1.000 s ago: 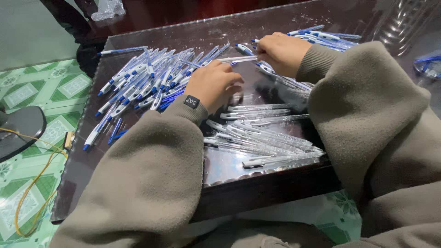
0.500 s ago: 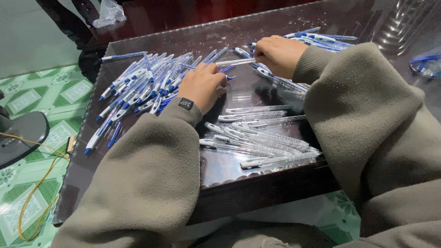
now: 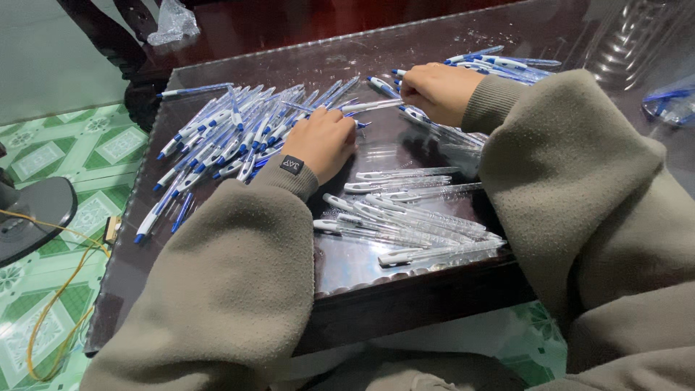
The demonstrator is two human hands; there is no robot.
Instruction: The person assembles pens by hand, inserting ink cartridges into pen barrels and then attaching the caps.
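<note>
A heap of blue-and-white pens (image 3: 224,141) lies on the left half of a dark glossy table (image 3: 362,268). My left hand (image 3: 322,141) rests palm down at the heap's right edge, its fingertips curled out of sight among the pens. My right hand (image 3: 434,90) is curled near the table's far side and pinches one end of a white pen (image 3: 369,106) that points toward my left hand. Both arms wear olive-grey fleece sleeves.
A stack of clear pen barrels (image 3: 413,217) lies near the front edge, between my arms. More blue pens (image 3: 507,65) sit behind my right hand. A clear bag (image 3: 670,105) is at far right. On the green tiled floor are a dark round base (image 3: 29,217) and a yellow cable (image 3: 58,304).
My left hand has slid a little to the left, onto the edge of the pen heap. My right hand has stayed in place with the white pen.
</note>
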